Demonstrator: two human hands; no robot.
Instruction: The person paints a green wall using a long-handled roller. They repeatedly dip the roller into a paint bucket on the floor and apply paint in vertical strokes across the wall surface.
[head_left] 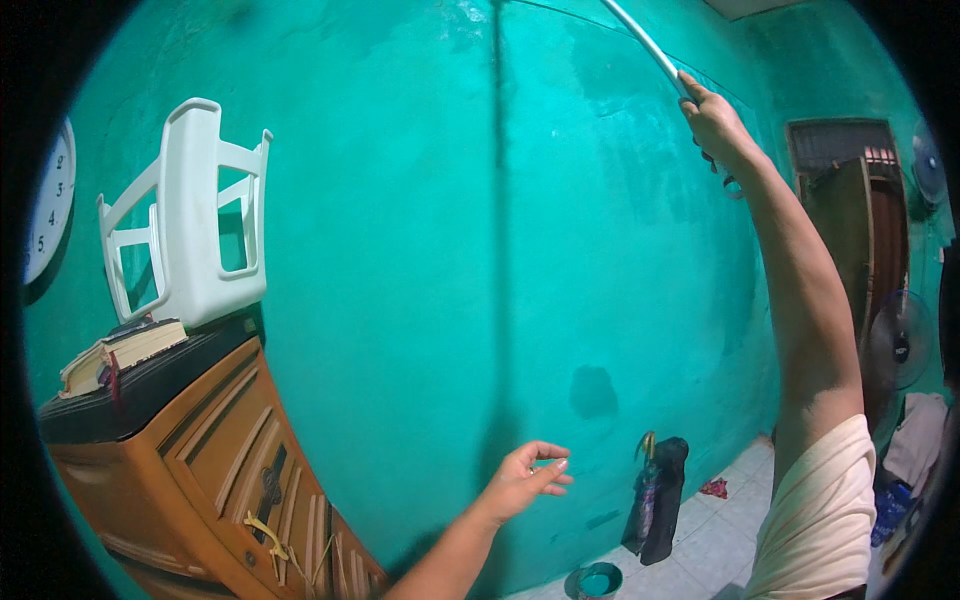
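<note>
Raised at the upper right, my right hand [715,120] is wrapped round a long white pole [645,38]. The pole slants up to the left and runs out of the picture, so its far end is hidden. Below my fist, dark parts and a ring-shaped end show beside the wrist. My left hand [525,482] hangs low in the middle, in front of the turquoise wall [400,250]. Its fingers are bent and apart, with nothing visible between them. A small container of turquoise paint [598,580] stands on the floor below it.
On the left, a wooden cabinet [215,480] carries a thick book [122,355] and a white plastic stool [190,215]. A clock [50,205] hangs behind. An umbrella [647,495] and a black case [665,500] lean on the wall. Fans [900,340] stand right, near a doorway.
</note>
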